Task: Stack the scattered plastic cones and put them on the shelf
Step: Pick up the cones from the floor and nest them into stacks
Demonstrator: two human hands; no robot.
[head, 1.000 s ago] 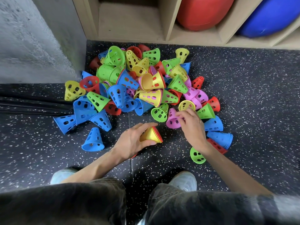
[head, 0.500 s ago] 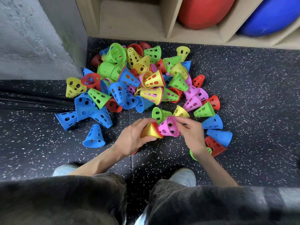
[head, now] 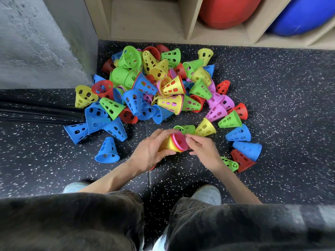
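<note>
Left hand: our left hand (head: 150, 151) curls round a small nested stack (head: 173, 144) lying on its side, yellow outside, wide mouth turned toward the right hand.
Right hand: our right hand (head: 204, 151) pinches the rim of the pink cone (head: 180, 141), which sits in the mouth of that stack, fingertips (head: 188, 140) on its edge.
Beyond the hands: the heap of cones (head: 154, 87) in blue, green, yellow, red and pink lies on the speckled floor (head: 281, 87), and past it the shelf (head: 145, 24).
Just past our fingers: a green cone (head: 186, 128) and a yellow cone (head: 205, 127) lie on their sides.
Left of the left hand: a blue cone (head: 107, 151) stands upright, apart from the heap.
Right of the right hand: blue nested cones (head: 248, 150), a red cone (head: 242, 161) and a green one (head: 229, 163) near our wrist.
In the shelf: a red ball (head: 230, 11) and a blue ball (head: 304, 15), each in its own compartment.
</note>
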